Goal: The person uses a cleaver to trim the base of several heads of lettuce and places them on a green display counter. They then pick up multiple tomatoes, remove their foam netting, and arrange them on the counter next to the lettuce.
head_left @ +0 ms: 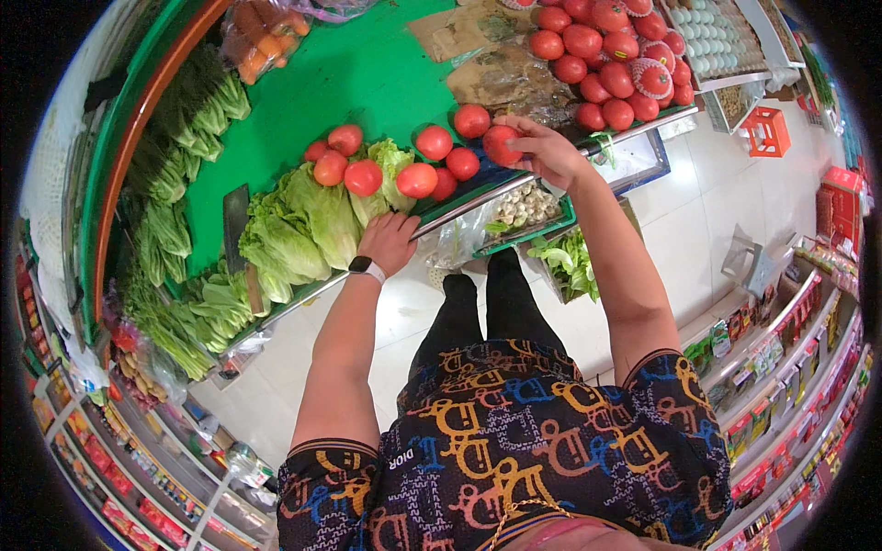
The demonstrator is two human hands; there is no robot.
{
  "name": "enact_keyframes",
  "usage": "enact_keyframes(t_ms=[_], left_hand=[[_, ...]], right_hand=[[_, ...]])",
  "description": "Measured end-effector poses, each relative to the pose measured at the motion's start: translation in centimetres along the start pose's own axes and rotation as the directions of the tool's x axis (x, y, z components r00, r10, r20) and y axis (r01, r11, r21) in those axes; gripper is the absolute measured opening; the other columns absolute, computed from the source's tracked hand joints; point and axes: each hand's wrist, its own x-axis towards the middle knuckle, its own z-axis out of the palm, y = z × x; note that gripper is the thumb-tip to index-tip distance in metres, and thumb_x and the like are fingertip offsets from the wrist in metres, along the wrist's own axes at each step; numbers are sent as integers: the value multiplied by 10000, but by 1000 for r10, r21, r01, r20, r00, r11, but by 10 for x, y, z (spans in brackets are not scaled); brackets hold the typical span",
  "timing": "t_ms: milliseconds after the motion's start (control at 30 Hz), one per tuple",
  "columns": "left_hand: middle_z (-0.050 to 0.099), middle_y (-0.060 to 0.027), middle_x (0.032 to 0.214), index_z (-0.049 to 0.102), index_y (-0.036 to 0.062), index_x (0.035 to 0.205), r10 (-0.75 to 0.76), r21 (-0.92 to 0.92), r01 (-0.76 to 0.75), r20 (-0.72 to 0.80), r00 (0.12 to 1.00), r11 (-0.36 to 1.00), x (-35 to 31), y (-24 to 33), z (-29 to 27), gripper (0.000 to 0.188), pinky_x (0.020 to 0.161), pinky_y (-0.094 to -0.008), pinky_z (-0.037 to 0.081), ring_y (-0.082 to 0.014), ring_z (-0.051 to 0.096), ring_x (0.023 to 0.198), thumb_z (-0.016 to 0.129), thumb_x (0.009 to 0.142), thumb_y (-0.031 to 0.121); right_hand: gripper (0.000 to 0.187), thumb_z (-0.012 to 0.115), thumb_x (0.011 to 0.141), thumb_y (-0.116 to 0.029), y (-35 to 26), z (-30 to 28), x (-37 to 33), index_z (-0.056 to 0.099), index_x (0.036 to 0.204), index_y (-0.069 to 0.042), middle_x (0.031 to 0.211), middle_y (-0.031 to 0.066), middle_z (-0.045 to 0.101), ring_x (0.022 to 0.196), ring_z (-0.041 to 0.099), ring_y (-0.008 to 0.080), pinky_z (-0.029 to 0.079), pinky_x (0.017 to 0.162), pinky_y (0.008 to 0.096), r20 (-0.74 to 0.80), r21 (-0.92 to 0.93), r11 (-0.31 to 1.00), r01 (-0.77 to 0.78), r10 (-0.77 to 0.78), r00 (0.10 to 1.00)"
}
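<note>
My right hand has its thumb and fingers closed round a red tomato just above the front edge of the green stand. Several loose tomatoes lie to the left of it, some of them against the heads of lettuce. My left hand, with a watch on its wrist, rests on the stand's front rail beside the lettuce. Its fingers lie stretched out over the edge and hold nothing. A larger pile of tomatoes, a few in white foam nets, sits to the right.
Leafy greens and bagged carrots occupy the stand's left side. Egg trays stand at far right. Below the rail are a garlic crate and a box of greens. An orange stool and packed shelves are on the right.
</note>
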Motion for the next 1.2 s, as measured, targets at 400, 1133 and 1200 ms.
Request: enact_keyframes(t_ms=[400, 1133, 1200], left_hand=[[632, -95, 1067, 627, 117, 1210, 11, 26, -10, -40, 999, 1000, -3, -4, 4, 415, 927, -436, 464, -287, 602, 1045, 685, 813, 223], [635, -91, 1076, 612, 114, 1208, 8, -8, -8, 3, 1000, 1000, 1, -2, 0, 412, 953, -432, 451, -285, 591, 1086, 682, 816, 220], [631, -89, 1068, 607, 119, 1213, 1, 17, -1, -9, 1000, 1000, 0, -1, 1, 423, 959, -435, 449, -286, 588, 1091, 693, 811, 217]], right_hand=[[430, 761, 776, -215, 32, 21, 54, 659, 1190, -160, 1193, 178, 637, 1091, 636, 367, 516, 943, 471, 142, -977, -183, 105, -203, 969], [540, 563, 1026, -312, -51, -64, -39, 418, 1455, -19, 1382, 188, 574, 1220, 618, 346, 563, 987, 455, 212, 204, 979, -22, -22, 977], [547, 530, 1037, -342, -35, -63, -53, 414, 1462, -18, 1411, 219, 547, 1236, 601, 385, 562, 984, 458, 192, 320, 947, 13, -78, 978]])
